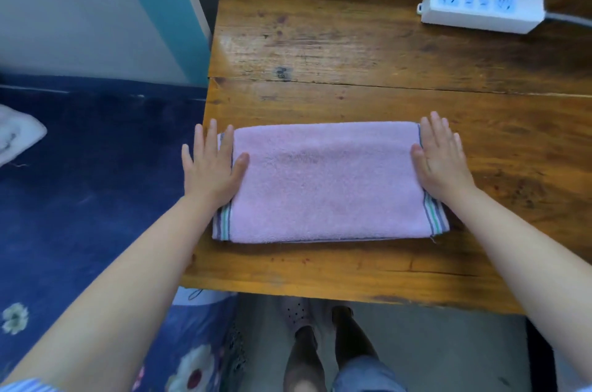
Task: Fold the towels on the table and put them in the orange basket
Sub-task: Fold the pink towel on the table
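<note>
legs: nearest the camera, at the bottom edge, two legs point(330, 356) stand on a grey floor under the table's near edge; one foot wears a pale perforated clog point(296, 311).
bedding: far left, dark blue cloth with white flowers point(80, 199), a pale bundle point(16, 135) lying on it at the left edge.
wall: upper left, grey with a teal strip point(166, 7) running down beside the table.
left hand: left hand point(213, 164) lies flat on the left end of the towel, fingers straight and spread, thumb on the pink cloth; it grasps nothing.
towel: pink towel point(323, 183) lies folded into a long rectangle near the front edge of the table, striped bands showing at both near corners.
right hand: right hand point(440, 157) lies flat on the right end of the towel, fingers straight and pointing away, nothing held.
table: worn brown wood point(352, 39), a seam running across it beyond the towel.
power strip: white power strip point(480, 8) sits far right at the back, well apart from the towel, its grey cord leaving the right edge.
</note>
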A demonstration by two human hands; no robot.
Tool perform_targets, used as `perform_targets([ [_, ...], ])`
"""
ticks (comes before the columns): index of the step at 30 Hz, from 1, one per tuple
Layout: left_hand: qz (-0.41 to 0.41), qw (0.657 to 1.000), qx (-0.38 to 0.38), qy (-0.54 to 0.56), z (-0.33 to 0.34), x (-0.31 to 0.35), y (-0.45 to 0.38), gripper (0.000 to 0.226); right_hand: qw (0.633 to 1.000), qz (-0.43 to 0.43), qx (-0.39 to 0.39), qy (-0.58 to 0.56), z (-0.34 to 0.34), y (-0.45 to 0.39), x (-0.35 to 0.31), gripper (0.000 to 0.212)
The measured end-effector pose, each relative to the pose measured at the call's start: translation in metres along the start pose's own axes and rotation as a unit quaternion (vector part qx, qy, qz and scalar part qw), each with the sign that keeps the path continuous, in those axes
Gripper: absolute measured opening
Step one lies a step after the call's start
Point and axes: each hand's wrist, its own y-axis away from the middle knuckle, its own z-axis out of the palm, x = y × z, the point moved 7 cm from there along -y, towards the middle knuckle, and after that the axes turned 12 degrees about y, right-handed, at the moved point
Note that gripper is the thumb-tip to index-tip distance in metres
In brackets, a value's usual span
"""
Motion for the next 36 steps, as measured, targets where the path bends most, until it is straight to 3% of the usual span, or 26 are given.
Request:
perform_targets([
  [2, 0.042, 0.998, 0.032, -0.038, -0.008, 0.016, 0.006, 0.062, 0.998, 0.039, 0.015, -0.055, -0.002, 0.012, 0.006, 0.056],
  [4, 0.147, 0.984, 0.078, -0.061, -0.011, 0.049, 0.016, 0.063, 0.986, 0.107, 0.058, -0.114, -0.008, 0.032, 0.012, 0.059],
  [6, 0.192, 0.978, 0.065, -0.053, -0.004, 0.078, 0.025, 0.060, 0.974, 0.168, 0.078, -0.133, -0.010, 0.054, 0.011, 0.063],
  [10, 0.204, 0.979, -0.015, -0.016, 0.024, 0.122, 0.035, 0.066, 0.963, 0.226, -0.003, -0.147, 0.006, 0.078, -0.005, 0.076],
  [14, 0.166, 0.985, -0.044, -0.020, 0.051, 0.125, 0.037, 0.076, 0.942, 0.252, -0.016, -0.222, 0.007, 0.076, -0.011, 0.083],
  [17, 0.173, 0.984, -0.024, -0.029, 0.054, 0.125, 0.038, 0.091, 0.912, 0.309, -0.035, -0.265, 0.006, 0.069, 0.002, 0.070],
  [19, 0.170, 0.985, -0.023, -0.027, 0.054, 0.125, 0.038, 0.095, 0.895, 0.325, -0.039, -0.303, 0.007, 0.066, 0.007, 0.044],
  [21, 0.163, 0.986, -0.019, -0.024, 0.054, 0.127, 0.039, 0.093, 0.883, 0.316, -0.034, -0.346, 0.008, 0.066, 0.010, 0.020],
  [23, 0.156, 0.987, -0.019, -0.025, 0.055, 0.129, 0.041, 0.088, 0.860, 0.298, -0.037, -0.412, 0.006, 0.066, 0.011, 0.010],
  [25, 0.149, 0.988, -0.014, -0.027, 0.057, 0.132, 0.040, 0.088, 0.856, 0.270, -0.048, -0.437, -0.001, 0.065, 0.011, 0.008],
  [27, 0.143, 0.989, -0.015, -0.031, 0.057, 0.132, 0.039, 0.088, 0.878, 0.236, -0.041, -0.414, -0.013, 0.063, 0.011, 0.007],
  [31, 0.134, 0.990, -0.031, -0.023, 0.054, 0.130, 0.040, 0.065, 0.903, 0.148, -0.041, -0.400, -0.043, 0.065, -0.005, 0.007],
  [34, 0.128, 0.991, -0.018, 0.046, 0.041, 0.120, 0.040, 0.065, 0.897, 0.054, -0.054, -0.435, -0.067, 0.073, -0.034, 0.008],
  [36, 0.130, 0.978, 0.028, 0.159, 0.025, 0.109, 0.046, 0.078, 0.887, 0.008, -0.056, -0.459, -0.080, 0.078, -0.058, 0.011],
])
